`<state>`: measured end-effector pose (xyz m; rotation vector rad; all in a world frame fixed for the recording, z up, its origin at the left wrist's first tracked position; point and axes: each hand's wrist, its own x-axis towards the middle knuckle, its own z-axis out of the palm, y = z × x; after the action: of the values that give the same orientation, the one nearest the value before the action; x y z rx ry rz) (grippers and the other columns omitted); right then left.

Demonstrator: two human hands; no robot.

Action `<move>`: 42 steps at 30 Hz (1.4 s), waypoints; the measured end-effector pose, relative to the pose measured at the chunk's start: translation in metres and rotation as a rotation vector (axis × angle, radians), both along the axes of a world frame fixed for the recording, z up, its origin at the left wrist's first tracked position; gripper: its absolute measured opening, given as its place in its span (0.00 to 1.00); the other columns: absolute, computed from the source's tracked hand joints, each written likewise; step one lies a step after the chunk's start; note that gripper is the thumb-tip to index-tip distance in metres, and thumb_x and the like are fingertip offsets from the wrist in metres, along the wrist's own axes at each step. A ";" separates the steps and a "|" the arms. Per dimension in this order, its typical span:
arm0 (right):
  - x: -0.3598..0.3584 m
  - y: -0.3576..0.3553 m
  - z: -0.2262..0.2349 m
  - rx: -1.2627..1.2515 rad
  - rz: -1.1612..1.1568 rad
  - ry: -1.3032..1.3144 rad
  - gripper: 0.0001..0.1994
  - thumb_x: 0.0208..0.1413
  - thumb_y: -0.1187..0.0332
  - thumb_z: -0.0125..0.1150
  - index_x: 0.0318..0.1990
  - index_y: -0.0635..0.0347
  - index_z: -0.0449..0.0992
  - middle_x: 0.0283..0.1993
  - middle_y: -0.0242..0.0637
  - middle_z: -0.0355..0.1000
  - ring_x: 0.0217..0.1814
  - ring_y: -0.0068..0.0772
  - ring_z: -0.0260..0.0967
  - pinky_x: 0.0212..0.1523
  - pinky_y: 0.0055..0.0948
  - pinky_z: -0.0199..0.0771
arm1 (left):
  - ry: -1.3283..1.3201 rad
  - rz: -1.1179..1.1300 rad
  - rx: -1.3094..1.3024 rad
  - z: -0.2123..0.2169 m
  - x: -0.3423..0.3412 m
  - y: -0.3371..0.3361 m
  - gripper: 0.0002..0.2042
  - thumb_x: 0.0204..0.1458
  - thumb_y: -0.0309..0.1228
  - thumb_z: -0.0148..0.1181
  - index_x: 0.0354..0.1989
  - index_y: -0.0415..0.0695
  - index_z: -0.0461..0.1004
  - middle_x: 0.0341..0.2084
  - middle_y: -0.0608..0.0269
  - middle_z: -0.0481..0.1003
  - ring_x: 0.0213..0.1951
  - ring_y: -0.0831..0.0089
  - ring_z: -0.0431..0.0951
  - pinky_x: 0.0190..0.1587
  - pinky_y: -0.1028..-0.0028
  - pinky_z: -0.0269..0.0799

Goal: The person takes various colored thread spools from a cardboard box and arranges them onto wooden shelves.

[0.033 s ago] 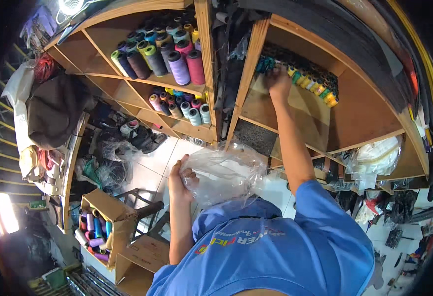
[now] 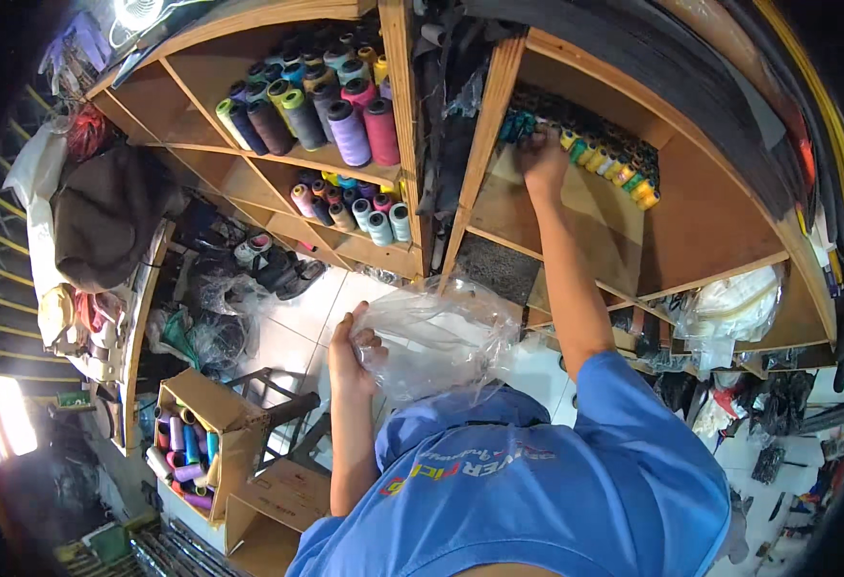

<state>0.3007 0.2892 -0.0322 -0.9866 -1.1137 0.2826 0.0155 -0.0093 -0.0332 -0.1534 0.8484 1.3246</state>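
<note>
My left hand (image 2: 350, 351) grips the edge of a crumpled clear plastic bag (image 2: 441, 341), held at chest height above the tiled floor. My right hand (image 2: 542, 154) reaches up into the right wooden shelf compartment (image 2: 701, 212). Its fingers curl onto teal thread spools (image 2: 516, 125) at the left end of a row of small spools. That row of yellow, green and orange spools (image 2: 614, 165) runs along the back of the compartment. My palm side is hidden.
Large thread cones (image 2: 345, 125) fill the upper left shelf, with smaller spools (image 2: 354, 207) one shelf below. An open cardboard box of spools (image 2: 186, 442) stands on the floor at lower left beside a dark stool (image 2: 277, 409). Shoes (image 2: 268, 264) lie under the shelves.
</note>
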 end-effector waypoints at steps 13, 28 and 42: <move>-0.009 -0.013 -0.004 -0.278 -0.156 -0.307 0.10 0.59 0.67 0.43 0.40 0.62 0.70 0.27 0.38 0.68 0.29 0.31 0.66 0.33 0.33 0.67 | 0.101 -0.046 -0.004 0.009 0.004 0.004 0.15 0.59 0.41 0.41 0.48 0.49 0.67 0.11 0.76 0.59 0.13 0.82 0.57 0.15 0.79 0.52; -0.018 -0.153 0.038 -0.806 1.004 0.354 0.18 0.47 0.67 0.65 0.44 0.62 0.69 0.40 0.36 0.72 0.41 0.30 0.71 0.46 0.30 0.70 | 0.120 -0.054 -0.012 0.008 0.007 0.011 0.16 0.59 0.40 0.42 0.47 0.46 0.68 0.11 0.75 0.59 0.13 0.82 0.57 0.14 0.81 0.53; -0.014 -0.249 -0.076 -0.723 0.706 -0.450 0.15 0.47 0.68 0.55 0.43 0.63 0.73 0.33 0.42 0.73 0.35 0.32 0.69 0.36 0.32 0.68 | 0.881 -0.272 0.184 -0.022 0.032 0.024 0.26 0.58 0.50 0.41 0.54 0.40 0.66 0.35 0.58 0.72 0.35 0.74 0.72 0.36 0.76 0.68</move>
<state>0.2870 0.0402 -0.1087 -1.2873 -1.8218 1.1357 0.0478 0.0151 -0.0555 0.7187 1.4085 1.1881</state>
